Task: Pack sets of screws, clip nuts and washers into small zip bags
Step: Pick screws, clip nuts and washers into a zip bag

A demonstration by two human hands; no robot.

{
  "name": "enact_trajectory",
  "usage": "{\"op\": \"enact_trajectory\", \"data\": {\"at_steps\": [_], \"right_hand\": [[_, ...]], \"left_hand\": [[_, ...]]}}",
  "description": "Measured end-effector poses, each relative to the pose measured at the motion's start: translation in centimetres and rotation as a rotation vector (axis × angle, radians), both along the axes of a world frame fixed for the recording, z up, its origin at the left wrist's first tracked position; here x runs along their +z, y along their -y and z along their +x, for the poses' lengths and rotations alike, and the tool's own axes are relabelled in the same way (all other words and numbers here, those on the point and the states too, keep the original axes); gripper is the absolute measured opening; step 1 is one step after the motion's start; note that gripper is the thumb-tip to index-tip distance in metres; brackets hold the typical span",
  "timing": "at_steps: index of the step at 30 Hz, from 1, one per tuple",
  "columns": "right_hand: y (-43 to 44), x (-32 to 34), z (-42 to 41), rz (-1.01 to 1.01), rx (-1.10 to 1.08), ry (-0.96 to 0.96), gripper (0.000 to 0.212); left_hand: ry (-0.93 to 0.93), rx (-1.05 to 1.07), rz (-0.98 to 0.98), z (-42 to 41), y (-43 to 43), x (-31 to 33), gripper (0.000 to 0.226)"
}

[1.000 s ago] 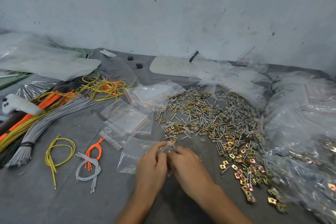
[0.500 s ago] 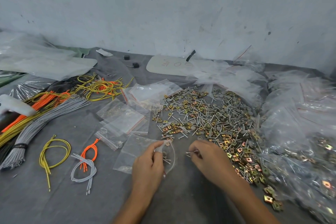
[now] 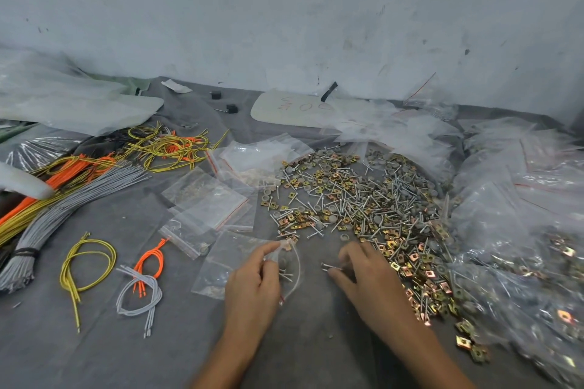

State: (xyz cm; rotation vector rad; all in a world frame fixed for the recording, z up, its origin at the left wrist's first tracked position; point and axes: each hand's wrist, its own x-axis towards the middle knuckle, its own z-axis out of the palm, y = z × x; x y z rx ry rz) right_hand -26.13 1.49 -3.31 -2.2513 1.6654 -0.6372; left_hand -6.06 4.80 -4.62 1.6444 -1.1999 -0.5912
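A heap of silver screws, brass clip nuts and grey washers (image 3: pixel 357 199) covers the grey cloth in the middle. My left hand (image 3: pixel 252 281) pinches the rim of a small clear zip bag (image 3: pixel 292 265), held open toward the right, with a few screws inside. My right hand (image 3: pixel 363 271) lies just right of it at the heap's near edge, fingers curled around a screw (image 3: pixel 328 267) whose tip points at the bag's mouth. Empty zip bags with red strips (image 3: pixel 211 202) lie to the left of the heap.
Bundles of grey, orange and yellow wires (image 3: pixel 63 196) lie at the left, with small loops of wire (image 3: pixel 85 265) nearer me. Filled plastic bags (image 3: pixel 521 215) pile up along the right. A wall stands close behind the table.
My hands, pressed together a second ago, have drawn apart. My right hand went right to the heap's edge and now holds a screw; my left keeps the bag.
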Motion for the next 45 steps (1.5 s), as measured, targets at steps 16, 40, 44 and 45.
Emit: {"op": "enact_trajectory", "data": {"at_steps": [16, 40, 44, 45], "right_hand": [[1.5, 1.1, -2.6, -0.17, -0.04, -0.172, 0.021], [-2.0, 0.7, 4.6, -0.059, 0.25, 0.027, 0.018], [-2.5, -0.5, 6.2, -0.081, 0.219, 0.033, 0.015], [-2.6, -0.6, 6.3, -0.081, 0.205, 0.034, 0.014]], "left_hand": [[0.044, -0.026, -0.018, -0.1, 0.1, -0.3, 0.036], [0.057, -0.002, -0.038, 0.0, 0.1, -0.2, 0.038], [0.047, -0.007, -0.022, 0.0, 0.0, -0.3, 0.038], [0.048, -0.01, -0.019, 0.1, -0.1, -0.4, 0.038]]}}
